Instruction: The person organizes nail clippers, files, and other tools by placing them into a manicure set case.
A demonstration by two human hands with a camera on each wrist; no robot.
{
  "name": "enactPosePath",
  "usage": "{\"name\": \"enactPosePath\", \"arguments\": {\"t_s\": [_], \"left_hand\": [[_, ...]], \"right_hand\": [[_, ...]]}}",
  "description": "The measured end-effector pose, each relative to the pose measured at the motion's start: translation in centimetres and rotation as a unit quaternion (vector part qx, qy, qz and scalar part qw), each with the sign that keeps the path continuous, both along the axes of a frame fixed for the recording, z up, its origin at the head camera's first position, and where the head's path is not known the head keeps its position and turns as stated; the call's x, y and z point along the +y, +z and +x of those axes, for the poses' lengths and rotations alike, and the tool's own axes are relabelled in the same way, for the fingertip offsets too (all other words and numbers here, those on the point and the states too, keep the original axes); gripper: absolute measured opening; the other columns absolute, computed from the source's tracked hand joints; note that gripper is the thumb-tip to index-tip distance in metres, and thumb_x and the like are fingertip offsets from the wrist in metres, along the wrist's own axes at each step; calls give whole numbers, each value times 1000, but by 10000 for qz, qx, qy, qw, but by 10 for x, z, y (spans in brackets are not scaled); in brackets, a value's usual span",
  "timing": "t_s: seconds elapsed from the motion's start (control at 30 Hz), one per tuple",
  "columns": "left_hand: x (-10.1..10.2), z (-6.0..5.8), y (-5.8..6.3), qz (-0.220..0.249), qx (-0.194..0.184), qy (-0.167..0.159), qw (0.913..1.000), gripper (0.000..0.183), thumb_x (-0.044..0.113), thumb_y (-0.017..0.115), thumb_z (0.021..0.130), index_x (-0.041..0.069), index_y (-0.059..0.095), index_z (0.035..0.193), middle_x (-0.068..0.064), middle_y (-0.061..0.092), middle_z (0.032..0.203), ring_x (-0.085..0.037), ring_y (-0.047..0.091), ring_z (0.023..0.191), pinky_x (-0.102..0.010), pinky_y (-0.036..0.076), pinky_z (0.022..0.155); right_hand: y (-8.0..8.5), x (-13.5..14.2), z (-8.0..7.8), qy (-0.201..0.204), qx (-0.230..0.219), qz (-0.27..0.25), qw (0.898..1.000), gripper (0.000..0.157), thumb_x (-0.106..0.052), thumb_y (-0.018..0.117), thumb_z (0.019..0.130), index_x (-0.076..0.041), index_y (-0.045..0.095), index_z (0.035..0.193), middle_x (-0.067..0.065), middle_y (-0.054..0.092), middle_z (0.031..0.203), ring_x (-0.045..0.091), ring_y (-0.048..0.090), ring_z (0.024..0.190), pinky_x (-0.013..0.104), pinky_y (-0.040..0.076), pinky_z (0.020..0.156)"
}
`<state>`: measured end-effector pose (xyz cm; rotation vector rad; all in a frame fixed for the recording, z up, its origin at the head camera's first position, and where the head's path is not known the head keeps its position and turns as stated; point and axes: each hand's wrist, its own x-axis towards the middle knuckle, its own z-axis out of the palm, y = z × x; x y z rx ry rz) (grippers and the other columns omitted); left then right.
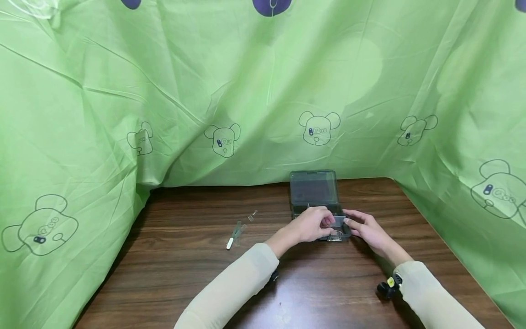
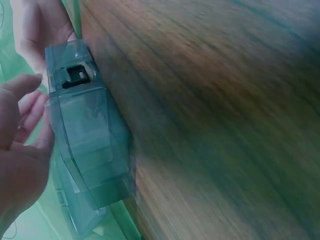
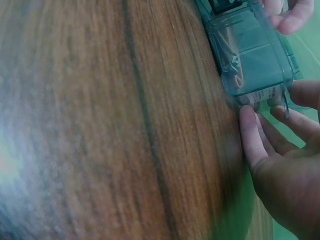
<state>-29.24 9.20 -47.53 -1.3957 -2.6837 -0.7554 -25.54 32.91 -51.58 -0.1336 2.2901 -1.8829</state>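
A clear, dark-tinted plastic box [image 1: 346, 232] sits on the table with its hinged lid [image 1: 313, 188] raised at the back. My left hand [image 1: 306, 225] reaches over the box, its fingers loosely bent and thumb apart at the rim [image 2: 52, 112]; nothing shows between them. On the other side, my right hand [image 1: 370, 232] grips the box's right end, thumb at the top edge and fingers outside the wall. Through the wall in the right wrist view show a thin beige item beside shiny clear wrapping [image 3: 230, 61] and a printed label [image 3: 262, 95].
Left of the box lie a slim tool with a white end [image 1: 230, 243], a clear strip [image 1: 240, 234] beside it, and a small clear piece [image 1: 250, 218]. A green curtain [image 1: 246, 160] hangs round the back and sides of the wooden table [image 1: 193, 274].
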Motion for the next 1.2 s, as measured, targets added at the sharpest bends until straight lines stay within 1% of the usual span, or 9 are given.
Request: {"name": "enactPosePath", "arguments": {"t_s": [0.1, 0.27, 0.4, 0.5, 0.63, 0.87, 0.97, 1.07, 1.2], "left_hand": [[-4, 3, 4, 128, 53, -54, 9999, 24, 28, 73, 91, 17, 68, 111, 13, 61, 103, 5, 56, 91, -5, 42, 83], [-15, 8, 17, 244, 50, -164, 9996, 25, 28, 74, 90, 16, 68, 112, 11, 62, 104, 1, 59, 92, -6, 43, 83], [-31, 7, 20, 353, -8, -212, 9992, 25, 25, 75, 89, 14, 69, 110, 8, 63, 103, -5, 63, 93, -8, 46, 83], [-47, 2, 21, 415, -36, -196, 9989, 25, 24, 75, 89, 12, 68, 110, 5, 64, 103, -9, 64, 94, -11, 48, 85], [-69, -6, 26, 461, -134, -38, 9988, 26, 21, 77, 87, 10, 68, 109, 2, 65, 102, -12, 64, 93, -15, 50, 85], [-105, -23, 33, 591, -165, 345, 9975, 25, 20, 79, 86, 11, 68, 107, 2, 65, 100, -10, 64, 90, -18, 52, 81], [-118, -29, 33, 668, -179, 470, 9965, 24, 20, 78, 86, 11, 69, 106, -1, 67, 101, -11, 64, 90, -20, 53, 82], [-129, -34, 33, 634, -158, 633, 9959, 21, 22, 78, 87, 14, 68, 104, -1, 67, 101, -10, 64, 91, -21, 53, 82], [-143, -39, 32, 579, -184, 813, 9948, 22, 25, 77, 88, 15, 69, 105, 0, 68, 102, -8, 63, 91, -22, 52, 83]], "right_hand": [[-1, 0, 0, 1, 26, -23, 10000, 57, -24, 57, 102, 3, 37, 148, 26, 40, 148, 23, 57, 120, 27, 53, 92], [-1, 0, 2, -27, 14, 9, 10000, 58, -25, 57, 102, 2, 37, 149, 26, 39, 149, 24, 56, 121, 27, 52, 93], [-2, -2, 4, -83, -47, 65, 9999, 58, -25, 57, 102, 2, 37, 149, 25, 40, 148, 26, 55, 122, 28, 52, 93], [-1, -2, 4, -99, -60, 93, 9999, 58, -26, 57, 102, 1, 37, 149, 25, 40, 148, 27, 53, 124, 27, 52, 93], [1, -2, 3, -98, -36, 135, 9999, 58, -26, 56, 102, 1, 36, 150, 24, 39, 150, 29, 51, 127, 26, 51, 93], [0, -1, 2, -108, -32, 45, 9999, 59, -26, 58, 101, 1, 37, 149, 24, 38, 150, 24, 54, 124, 25, 52, 91], [0, -1, 1, -114, -16, 19, 9999, 59, -26, 58, 101, 1, 37, 149, 25, 39, 150, 23, 55, 123, 24, 52, 91], [0, -1, 1, -127, -21, 37, 9999, 59, -26, 58, 101, 1, 37, 149, 24, 39, 150, 24, 54, 123, 24, 52, 91], [0, 0, 2, -141, -36, 86, 9999, 59, -27, 58, 101, 0, 38, 149, 24, 38, 151, 24, 54, 124, 26, 52, 92]]}}
